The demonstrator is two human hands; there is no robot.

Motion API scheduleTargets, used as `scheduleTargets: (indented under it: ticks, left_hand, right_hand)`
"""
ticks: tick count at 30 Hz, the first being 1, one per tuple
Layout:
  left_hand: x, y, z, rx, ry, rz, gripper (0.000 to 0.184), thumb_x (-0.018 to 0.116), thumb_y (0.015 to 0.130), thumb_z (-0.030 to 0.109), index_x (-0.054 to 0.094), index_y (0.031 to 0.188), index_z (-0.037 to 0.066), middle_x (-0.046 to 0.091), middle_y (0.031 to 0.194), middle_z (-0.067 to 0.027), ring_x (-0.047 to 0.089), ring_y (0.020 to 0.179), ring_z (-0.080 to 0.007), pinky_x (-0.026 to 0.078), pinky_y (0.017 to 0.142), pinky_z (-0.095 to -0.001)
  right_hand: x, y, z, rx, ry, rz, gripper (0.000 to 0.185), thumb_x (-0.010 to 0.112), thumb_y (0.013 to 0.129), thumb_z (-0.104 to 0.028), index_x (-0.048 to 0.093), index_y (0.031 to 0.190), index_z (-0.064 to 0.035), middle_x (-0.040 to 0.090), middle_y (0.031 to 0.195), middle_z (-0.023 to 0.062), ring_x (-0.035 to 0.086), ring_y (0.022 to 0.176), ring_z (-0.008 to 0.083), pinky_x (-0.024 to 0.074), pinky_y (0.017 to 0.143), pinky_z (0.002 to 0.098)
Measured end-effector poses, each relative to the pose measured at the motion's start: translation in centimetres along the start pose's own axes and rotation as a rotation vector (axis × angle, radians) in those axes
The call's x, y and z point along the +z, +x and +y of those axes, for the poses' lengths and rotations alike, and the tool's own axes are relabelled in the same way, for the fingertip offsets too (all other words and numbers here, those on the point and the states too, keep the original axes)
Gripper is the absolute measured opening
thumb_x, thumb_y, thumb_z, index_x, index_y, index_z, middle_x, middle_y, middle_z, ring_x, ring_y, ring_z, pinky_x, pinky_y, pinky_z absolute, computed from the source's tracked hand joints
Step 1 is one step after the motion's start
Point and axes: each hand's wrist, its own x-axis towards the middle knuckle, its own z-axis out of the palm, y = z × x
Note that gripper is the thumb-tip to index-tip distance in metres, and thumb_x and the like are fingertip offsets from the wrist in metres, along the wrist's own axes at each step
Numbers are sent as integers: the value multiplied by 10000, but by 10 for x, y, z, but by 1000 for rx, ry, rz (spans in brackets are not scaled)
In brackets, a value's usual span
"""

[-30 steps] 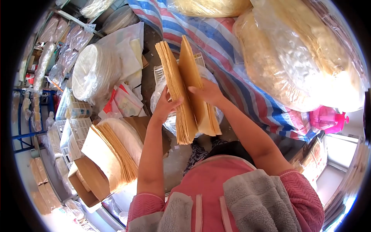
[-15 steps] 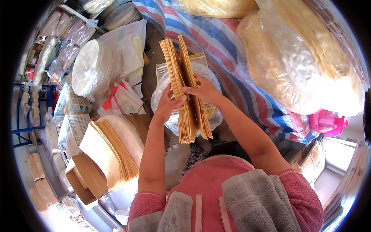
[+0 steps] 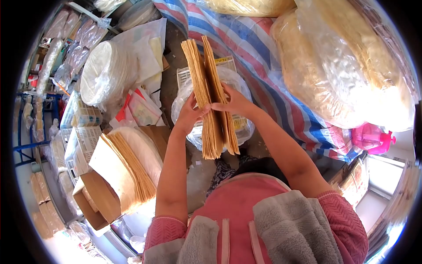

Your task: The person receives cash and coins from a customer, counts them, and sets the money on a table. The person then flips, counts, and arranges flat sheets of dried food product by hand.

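The sheets (image 3: 202, 92), tan and parted into two bundles, stand on edge above a white basket (image 3: 183, 77) lined with a clear bag (image 3: 244, 90). The left hand (image 3: 190, 115) grips the thicker bundle; the right hand (image 3: 234, 104) grips the thinner one, its thumb reaching over to the thicker.

To the left, an open box (image 3: 97, 200) has a smaller brown piece inside, and a second tan stack (image 3: 127, 169) leans beside it. Beyond are white crates (image 3: 85, 143) and a round white stack (image 3: 100, 72) in clear plastic. On the right, big clear sacks (image 3: 325, 75) of pale tan material lie on a striped tarp (image 3: 263, 90), near a pink bottle (image 3: 368, 137).

Bagged goods fill shelves (image 3: 66, 39) at the far left, above a blue rack (image 3: 38, 147). The floor (image 3: 198, 178) is grey, with small scraps on it.
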Motion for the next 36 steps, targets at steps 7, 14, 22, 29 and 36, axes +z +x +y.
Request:
scheduleTargets:
  ticks: [7,14,22,29,36]
  left_hand:
    - [4,-6,1,-10,72,-6,925,766,706,340,210,1418,139,416,1323,-48,499,1097,-193,450,800,-334]
    - [10,-32,-3,10,40,-66,896,742,730,328,209,1413,103,379,1353,-89,463,1164,-221,442,871,-351]
    - [9,-29,-7,23,19,-97,808,697,778,261,218,1410,104,396,1343,-58,489,1125,-181,450,843,-321]
    - [9,-27,-7,1,15,-64,765,668,789,200,229,1411,121,415,1323,-34,513,1070,-159,427,813,-302]
    - [2,-3,8,-29,0,34,694,618,825,345,260,1406,220,422,1318,10,466,1124,-166,393,851,-390]
  right_hand:
    - [9,-28,-11,-58,28,-57,1169,827,581,-390,91,1422,-47,346,1372,153,347,1266,259,268,1043,334]
    - [10,-27,-9,-20,132,-127,1208,830,568,-395,55,1427,-49,248,1427,158,261,1319,261,236,1067,382]
    - [10,-24,-7,-15,221,-162,1180,811,581,-318,37,1428,-43,207,1447,163,240,1327,248,229,1071,399]
    - [14,-26,-17,-21,135,-105,1062,751,613,-216,89,1421,-26,300,1400,139,371,1247,234,338,1002,356]
    - [11,20,-34,-38,277,133,857,674,726,-443,303,1346,18,486,1247,174,509,1112,261,387,931,333]
